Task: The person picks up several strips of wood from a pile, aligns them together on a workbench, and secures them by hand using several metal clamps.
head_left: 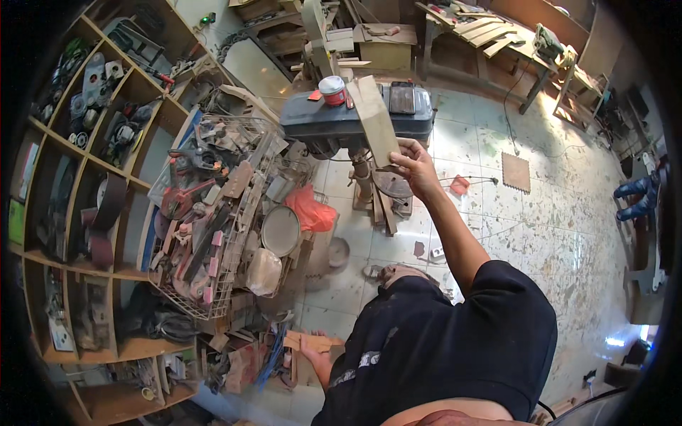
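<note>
My right hand (415, 169) is raised at the upper middle, its fingers and thumb closed on the lower end of a pale wooden board (376, 122). The board tilts up in front of a dark machine housing (309, 117). On that housing stand a red and white tub (332, 91) and a dark phone-like slab (402, 98). My left hand (320, 361) is low beside my body, closed round a short light-brown wooden piece (307, 341). Part of that hand is hidden by the wood and my dark shirt.
Left of me, a wire basket (229, 284) overflows with tools and scraps beside a wooden shelf unit (117, 273). A red plastic bag (311, 209) and a round lid (281, 231) lie near it. A workbench (455, 65) with wooden slats stands at the back. Tiled floor (536, 227) spreads right.
</note>
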A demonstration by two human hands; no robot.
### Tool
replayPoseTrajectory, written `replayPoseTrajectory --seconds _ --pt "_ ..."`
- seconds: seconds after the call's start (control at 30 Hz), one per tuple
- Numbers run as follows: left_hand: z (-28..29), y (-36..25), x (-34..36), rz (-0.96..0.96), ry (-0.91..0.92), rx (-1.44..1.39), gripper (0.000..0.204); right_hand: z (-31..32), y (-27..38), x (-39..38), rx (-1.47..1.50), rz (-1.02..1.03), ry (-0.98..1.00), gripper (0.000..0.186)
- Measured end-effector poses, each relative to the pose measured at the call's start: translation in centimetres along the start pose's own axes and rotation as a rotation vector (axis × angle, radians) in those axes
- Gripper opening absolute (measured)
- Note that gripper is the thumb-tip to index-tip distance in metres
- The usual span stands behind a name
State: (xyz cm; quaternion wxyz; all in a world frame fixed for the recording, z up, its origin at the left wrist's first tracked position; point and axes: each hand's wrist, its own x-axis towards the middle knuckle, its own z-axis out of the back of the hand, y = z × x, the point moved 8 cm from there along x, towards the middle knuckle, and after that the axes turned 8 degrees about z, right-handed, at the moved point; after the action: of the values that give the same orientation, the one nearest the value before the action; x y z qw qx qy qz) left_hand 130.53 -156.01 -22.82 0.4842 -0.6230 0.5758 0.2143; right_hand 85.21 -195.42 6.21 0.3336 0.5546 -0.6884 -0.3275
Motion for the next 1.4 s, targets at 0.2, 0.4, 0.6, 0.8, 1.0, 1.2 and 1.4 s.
replayPoseTrajectory --seconds 0.2,0.4,0.6,0.8,1.0,1.2,1.4 --pt "1.5 -1.1 -0.9 -0.105 -0.006 0.026 0.043 -5.1 -6.2 1.4 0.026 -0.175 0.1 0.036" --pt "3.3 -2.0 -3.9 -0.129 -0.086 -0.08 0.04 -9.8 -15.5 10.1 0.006 -0.226 0.067 0.03" --pt "6.2 0.2 -4.0 -0.135 -0.104 -0.14 0.035 -8.2 -17.4 19.6 -0.192 -0.177 -0.098 0.034" --pt "13.8 4.3 1.5 0.18 0.458 -1.332 0.021 -8.8 -17.5 20.8 0.079 0.023 -0.1 0.053" --pt "4.6 3.8 -6.1 -0.22 -0.043 -0.323 0.03 -6.0 -19.3 9.6 -0.161 -0.115 0.012 0.05" --pt "1.7 3.7 -7.8 -0.212 -0.044 -0.312 0.045 6.1 -27.6 -6.1 -0.484 -0.759 -0.002 0.022" --pt "3.5 3.3 -5.6 -0.143 0.002 -0.271 0.046 5.1 -26.5 -14.6 -0.488 -0.924 0.179 0.028"
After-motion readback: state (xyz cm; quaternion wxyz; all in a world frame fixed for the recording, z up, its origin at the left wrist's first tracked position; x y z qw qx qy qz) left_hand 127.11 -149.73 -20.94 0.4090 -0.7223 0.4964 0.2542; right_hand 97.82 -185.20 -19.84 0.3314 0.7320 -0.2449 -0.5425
